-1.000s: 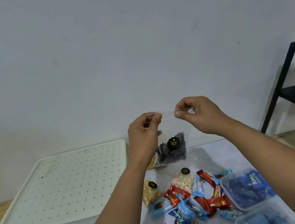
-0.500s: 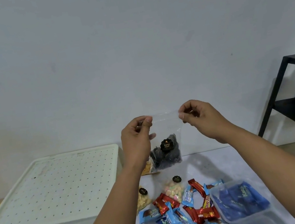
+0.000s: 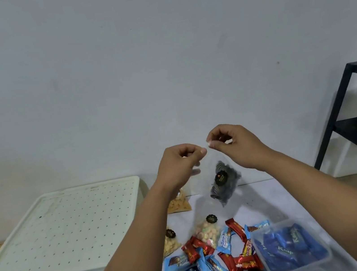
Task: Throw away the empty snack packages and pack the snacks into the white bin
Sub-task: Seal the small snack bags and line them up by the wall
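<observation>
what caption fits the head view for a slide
Both hands, left hand and right hand, pinch the top of a clear bag of dark cookies above scattered snacks.

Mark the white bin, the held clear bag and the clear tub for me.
white bin [image 3: 65, 227], head view, perforated lid
clear bag [image 3: 224, 183], head view, dark snacks inside
clear tub [image 3: 293, 246], head view, front wall
</observation>
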